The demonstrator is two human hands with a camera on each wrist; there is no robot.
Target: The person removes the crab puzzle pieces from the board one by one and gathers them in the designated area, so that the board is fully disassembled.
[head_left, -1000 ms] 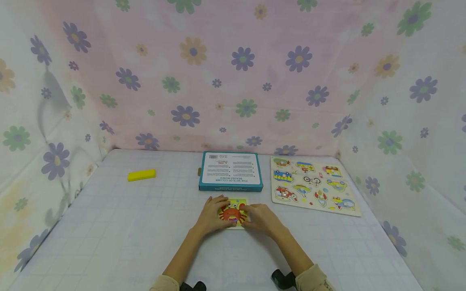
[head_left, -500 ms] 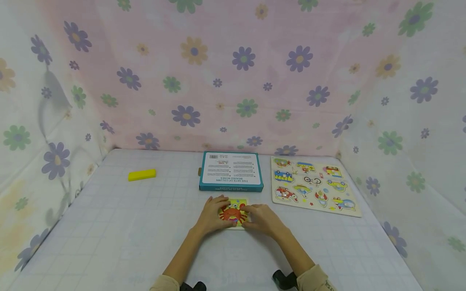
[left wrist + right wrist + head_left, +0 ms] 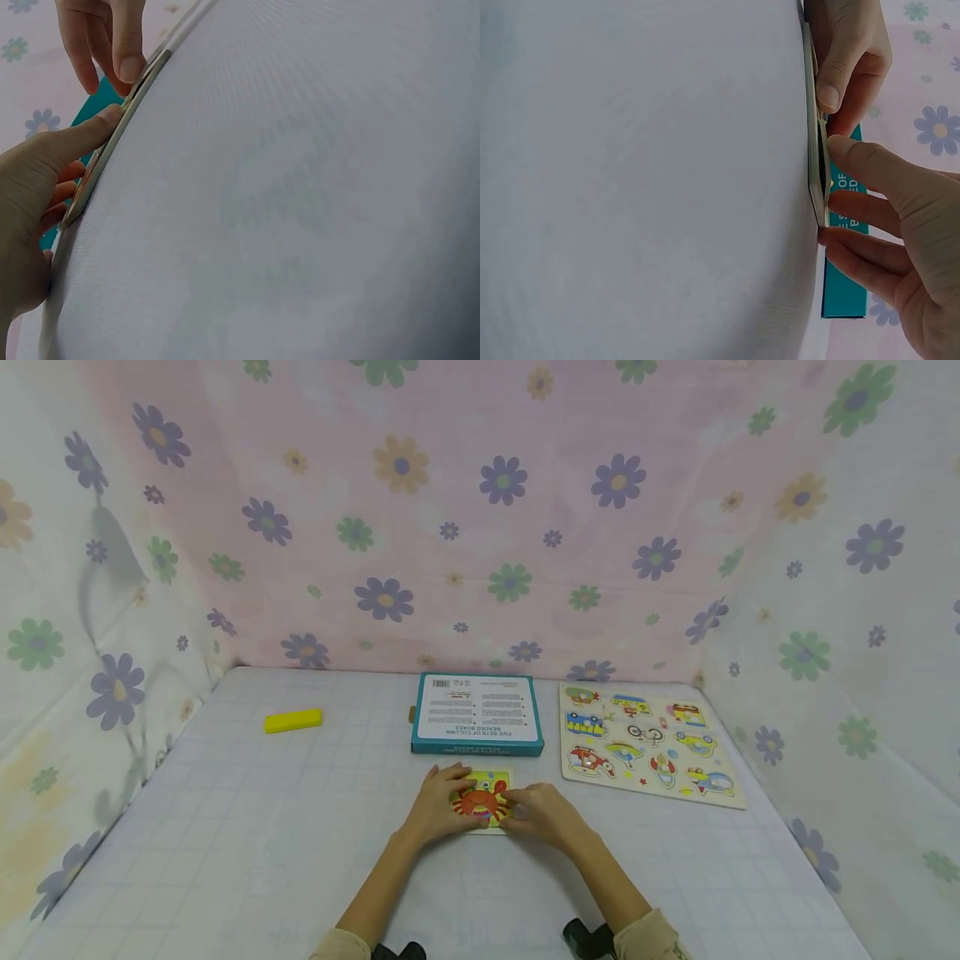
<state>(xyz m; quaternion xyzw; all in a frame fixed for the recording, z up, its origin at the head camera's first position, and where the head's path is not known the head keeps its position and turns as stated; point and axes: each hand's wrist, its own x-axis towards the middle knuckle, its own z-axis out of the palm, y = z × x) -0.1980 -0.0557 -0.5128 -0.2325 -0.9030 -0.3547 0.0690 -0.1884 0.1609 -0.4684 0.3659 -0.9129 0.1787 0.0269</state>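
Note:
A small square jigsaw puzzle point(image 3: 480, 802) with a red crab on yellow lies flat on the white table, in a pale tray. My left hand point(image 3: 435, 804) holds it at the left side, thumb on the lower part and fingers curved over the upper left. At its right side my right hand point(image 3: 546, 814) pinches a puzzle piece point(image 3: 824, 169) between thumb and fingers. In the right wrist view that piece tilts up, with a dark gap between it and the tray point(image 3: 813, 150). Both hands cover parts of the picture.
Behind the puzzle lies a teal and white box point(image 3: 476, 712). A wooden peg puzzle board point(image 3: 630, 777) with vehicle pictures is at the right. Far left sits a yellow block point(image 3: 293, 721). Flowered cloth point(image 3: 465, 510) walls in the table point(image 3: 262, 852) at the back and sides.
My right index finger has shifted slightly down and right, so more of the crab's right claw shows. The left hand stays put. The whole view drifts slightly.

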